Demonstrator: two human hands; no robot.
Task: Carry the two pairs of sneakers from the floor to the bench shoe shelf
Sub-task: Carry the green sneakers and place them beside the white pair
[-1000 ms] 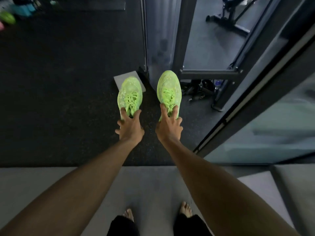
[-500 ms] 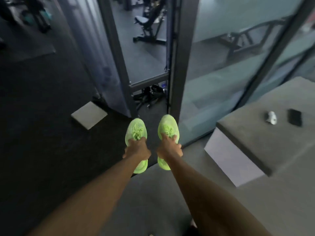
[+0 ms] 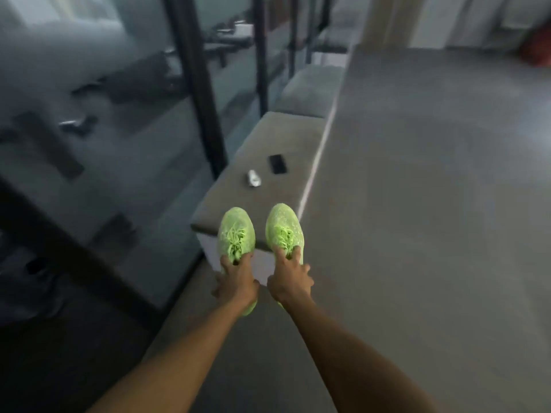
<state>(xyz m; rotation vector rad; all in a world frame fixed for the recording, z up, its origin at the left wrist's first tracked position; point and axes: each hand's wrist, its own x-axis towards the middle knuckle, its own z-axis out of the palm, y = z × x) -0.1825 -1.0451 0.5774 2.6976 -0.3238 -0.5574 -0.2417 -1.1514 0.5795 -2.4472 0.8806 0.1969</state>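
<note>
I hold a pair of neon green sneakers in the air, toes pointing away from me. My left hand (image 3: 237, 281) grips the left sneaker (image 3: 235, 231) by its collar. My right hand (image 3: 287, 278) grips the right sneaker (image 3: 283, 226) the same way. Both shoes hang in front of the near end of a long grey bench (image 3: 286, 138) that runs away from me. Whatever lies under the bench is hidden from here. No second pair is in view.
On the bench top lie a black phone (image 3: 277, 164) and a small white object (image 3: 254, 178). A glass wall with black frames (image 3: 196, 84) runs along the left of the bench. Grey floor (image 3: 432, 204) spreads to the right.
I have lifted the green sneakers off the dark floor and turned right. The bench, at the right edge before, now lies straight ahead behind the shoes.
</note>
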